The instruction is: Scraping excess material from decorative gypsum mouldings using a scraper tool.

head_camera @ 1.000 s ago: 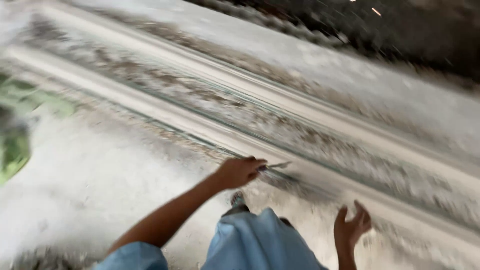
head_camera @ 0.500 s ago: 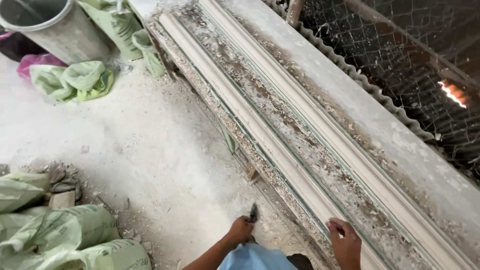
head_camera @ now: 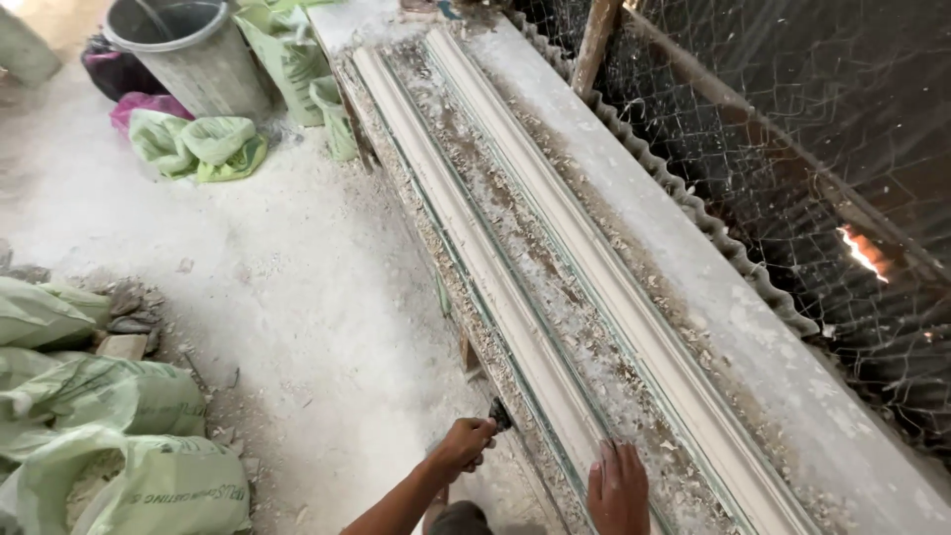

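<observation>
The left hand, fingers clenched on a small dark scraper, should hold its edge flat against the long white plaster moulding at one o'clock while the right hand presses down, fingers together.

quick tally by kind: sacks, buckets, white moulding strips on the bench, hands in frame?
Green sacks lower left: 3
Green sacks by the bucket, crumpled: cannot count exactly
Grey bucket: 1
White moulding strips: 2
Hands: 2, left hand on a small dark tool, right hand flat on the bench
Total counted: 8
</observation>
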